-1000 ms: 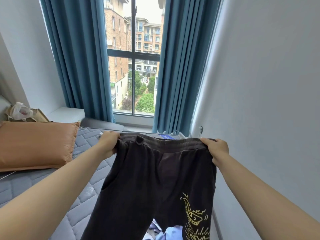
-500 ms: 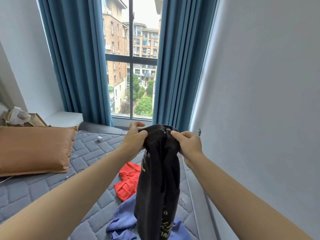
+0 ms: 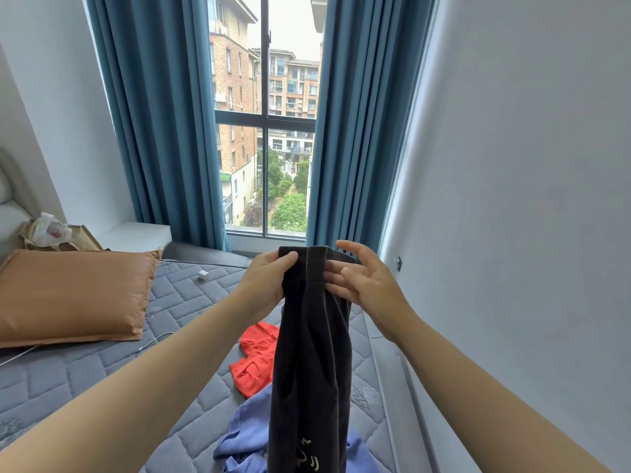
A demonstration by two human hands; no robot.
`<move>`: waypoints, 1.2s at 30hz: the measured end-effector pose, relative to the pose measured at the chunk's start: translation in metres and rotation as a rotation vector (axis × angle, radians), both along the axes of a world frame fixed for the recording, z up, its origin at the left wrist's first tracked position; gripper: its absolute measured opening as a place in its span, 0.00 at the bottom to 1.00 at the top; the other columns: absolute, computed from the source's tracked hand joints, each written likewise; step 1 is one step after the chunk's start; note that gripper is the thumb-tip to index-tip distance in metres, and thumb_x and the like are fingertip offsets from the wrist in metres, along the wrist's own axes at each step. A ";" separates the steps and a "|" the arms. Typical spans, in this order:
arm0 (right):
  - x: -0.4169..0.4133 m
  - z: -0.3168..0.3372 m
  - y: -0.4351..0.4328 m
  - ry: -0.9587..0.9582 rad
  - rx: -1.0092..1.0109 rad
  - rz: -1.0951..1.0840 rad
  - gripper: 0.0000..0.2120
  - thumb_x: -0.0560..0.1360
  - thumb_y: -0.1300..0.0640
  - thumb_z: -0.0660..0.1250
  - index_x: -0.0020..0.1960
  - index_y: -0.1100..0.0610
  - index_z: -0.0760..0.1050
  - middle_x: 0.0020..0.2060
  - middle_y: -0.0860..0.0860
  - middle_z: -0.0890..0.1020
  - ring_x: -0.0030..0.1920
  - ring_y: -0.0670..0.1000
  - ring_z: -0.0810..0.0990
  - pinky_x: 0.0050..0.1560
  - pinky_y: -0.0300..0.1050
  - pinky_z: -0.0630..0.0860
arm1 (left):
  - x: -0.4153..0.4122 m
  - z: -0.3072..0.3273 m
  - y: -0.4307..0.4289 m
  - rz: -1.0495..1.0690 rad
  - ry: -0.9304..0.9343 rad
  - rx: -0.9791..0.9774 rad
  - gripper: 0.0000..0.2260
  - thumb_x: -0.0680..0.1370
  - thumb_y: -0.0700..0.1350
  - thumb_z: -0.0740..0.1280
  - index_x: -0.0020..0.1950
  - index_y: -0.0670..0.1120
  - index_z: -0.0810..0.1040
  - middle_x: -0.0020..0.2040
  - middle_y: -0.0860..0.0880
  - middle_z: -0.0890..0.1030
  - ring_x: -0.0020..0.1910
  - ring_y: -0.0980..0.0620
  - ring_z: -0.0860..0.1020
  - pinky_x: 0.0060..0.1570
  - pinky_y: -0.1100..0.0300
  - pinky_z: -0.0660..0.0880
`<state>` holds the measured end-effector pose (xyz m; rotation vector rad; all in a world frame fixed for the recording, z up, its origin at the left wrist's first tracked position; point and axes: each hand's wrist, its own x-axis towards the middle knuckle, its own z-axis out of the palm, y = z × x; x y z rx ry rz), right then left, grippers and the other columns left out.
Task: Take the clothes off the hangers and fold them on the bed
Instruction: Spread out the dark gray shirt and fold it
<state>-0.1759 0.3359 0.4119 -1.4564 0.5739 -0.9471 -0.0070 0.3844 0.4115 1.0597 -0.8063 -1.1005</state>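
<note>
Left hand (image 3: pixel 264 279) pinches waistband of dark trousers (image 3: pixel 309 353), folded lengthwise, hanging above bed (image 3: pixel 170 380). Right hand (image 3: pixel 362 278) released, fingers spread, touching waistband. Red garment (image 3: pixel 256 356) on bed behind.

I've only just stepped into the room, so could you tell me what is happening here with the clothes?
A person is folding dark trousers held up over the bed. The trousers are doubled lengthwise, hanging down from the waistband. The left hand pinches the waistband; the right hand is open, fingers spread, only touching the cloth. A red garment and a lilac garment lie unfolded on the mattress below, with an orange pillow off to the left.
</note>
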 end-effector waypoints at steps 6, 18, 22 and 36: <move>0.003 -0.002 -0.009 0.289 -0.458 -0.252 0.19 0.69 0.58 0.76 0.59 0.51 0.79 0.37 0.53 0.81 0.37 0.51 0.80 0.45 0.46 0.81 | -0.004 0.002 0.008 -0.110 -0.034 -0.014 0.10 0.81 0.40 0.60 0.53 0.39 0.81 0.45 0.42 0.83 0.42 0.48 0.82 0.41 0.58 0.81; 0.004 -0.010 -0.019 0.435 -0.645 -0.348 0.17 0.66 0.37 0.72 0.50 0.45 0.81 0.46 0.40 0.79 0.52 0.41 0.76 0.55 0.41 0.73 | 0.007 0.009 0.017 -0.101 -0.231 -0.100 0.09 0.79 0.34 0.60 0.56 0.38 0.78 0.49 0.39 0.81 0.46 0.46 0.80 0.47 0.57 0.79; -0.017 -0.003 -0.033 0.509 -0.635 -0.171 0.14 0.68 0.41 0.73 0.52 0.43 0.80 0.48 0.37 0.82 0.53 0.36 0.78 0.56 0.36 0.72 | 0.015 0.012 0.021 -0.074 -0.332 -0.107 0.10 0.80 0.34 0.60 0.54 0.41 0.79 0.47 0.43 0.82 0.45 0.48 0.80 0.44 0.58 0.79; -0.037 0.019 -0.037 0.653 -0.703 -0.097 0.09 0.70 0.50 0.75 0.40 0.54 0.78 0.36 0.49 0.81 0.40 0.49 0.80 0.46 0.47 0.79 | 0.059 0.030 0.020 0.026 -1.243 -0.050 0.09 0.81 0.39 0.60 0.58 0.47 0.76 0.49 0.49 0.80 0.50 0.49 0.77 0.54 0.53 0.75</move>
